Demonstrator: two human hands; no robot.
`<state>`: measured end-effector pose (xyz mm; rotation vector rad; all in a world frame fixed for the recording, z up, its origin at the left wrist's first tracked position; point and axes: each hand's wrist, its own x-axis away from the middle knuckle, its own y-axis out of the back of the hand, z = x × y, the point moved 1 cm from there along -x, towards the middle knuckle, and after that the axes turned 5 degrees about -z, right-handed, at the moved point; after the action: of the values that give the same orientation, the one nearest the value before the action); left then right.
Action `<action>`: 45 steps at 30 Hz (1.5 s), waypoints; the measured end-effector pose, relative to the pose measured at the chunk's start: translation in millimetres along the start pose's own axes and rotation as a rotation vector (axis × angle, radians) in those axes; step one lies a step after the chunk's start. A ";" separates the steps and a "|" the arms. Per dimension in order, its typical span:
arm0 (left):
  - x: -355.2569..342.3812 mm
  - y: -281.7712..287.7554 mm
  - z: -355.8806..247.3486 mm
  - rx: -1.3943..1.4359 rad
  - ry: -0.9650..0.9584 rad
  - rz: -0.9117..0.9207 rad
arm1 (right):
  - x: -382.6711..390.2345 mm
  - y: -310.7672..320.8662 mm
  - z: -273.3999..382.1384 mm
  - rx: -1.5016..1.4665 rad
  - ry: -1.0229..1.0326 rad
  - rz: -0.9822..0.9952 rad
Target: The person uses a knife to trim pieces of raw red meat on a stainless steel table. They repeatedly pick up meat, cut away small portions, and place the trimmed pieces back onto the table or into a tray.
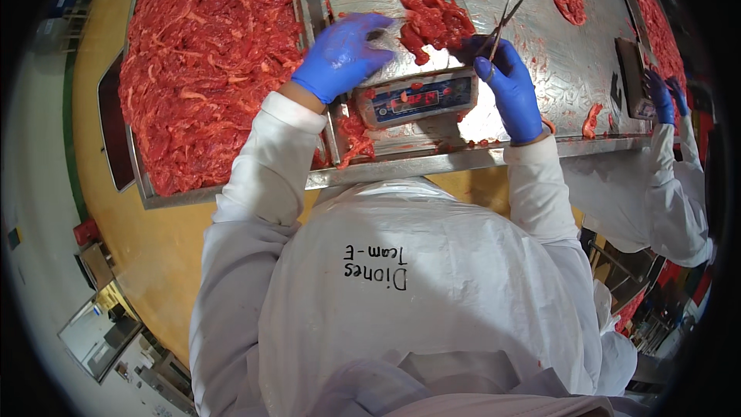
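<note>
A heap of red meat pieces lies on the steel plate of a digital scale, whose display faces me. My left hand, in a blue glove, is just left of that meat, over the plate, with fingers curved and apart and nothing visible in them. My right hand, also gloved in blue, holds metal scissors with the blades pointing up, beside the meat's right edge.
A large bin of meat strips fills the left side. Loose pieces lie on the steel table. At the right, a co-worker's gloved hands are beside a dark scale and more meat.
</note>
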<state>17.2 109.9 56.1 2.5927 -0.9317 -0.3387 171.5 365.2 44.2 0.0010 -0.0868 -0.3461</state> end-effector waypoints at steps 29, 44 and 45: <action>-26.5 -59.3 11.9 -1.001 -0.089 0.000 | -92.4 -36.9 -6.5 0.557 0.350 0.120; -48.5 -135.1 -42.8 -0.315 -0.334 0.274 | 3.4 89.4 -108.0 -1.137 -0.557 -0.724; -50.0 -122.3 -39.7 -0.297 -0.285 0.236 | -22.1 116.2 -114.4 -1.207 -0.521 -0.725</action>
<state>61.9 240.1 46.5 2.1732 -1.1702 -0.7339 200.0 480.4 -69.8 -1.2839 -0.3856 -1.0750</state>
